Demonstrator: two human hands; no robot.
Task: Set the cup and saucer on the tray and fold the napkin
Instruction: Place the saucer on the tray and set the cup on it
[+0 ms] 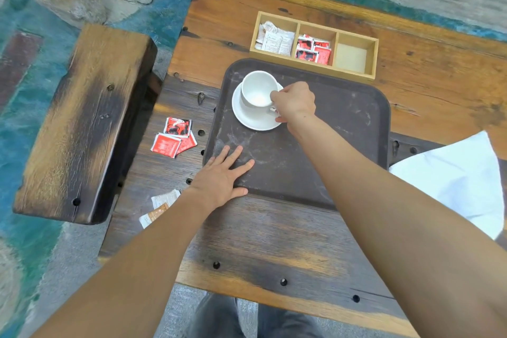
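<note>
— One desk [274,233], one dark tray [315,162], one white napkin [461,175] unfolded beside it?

— Yes. One saucer [252,118] on the tray carries one empty cup [256,88]; right hand [295,100] pinches its handle, left hand [219,177] flat, spread.

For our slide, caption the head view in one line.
Right hand sets cup on saucer; left hand steadies tray.

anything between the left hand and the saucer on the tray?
No. In the head view, only bare, scuffed tray surface lies between the left hand and the saucer.
</note>
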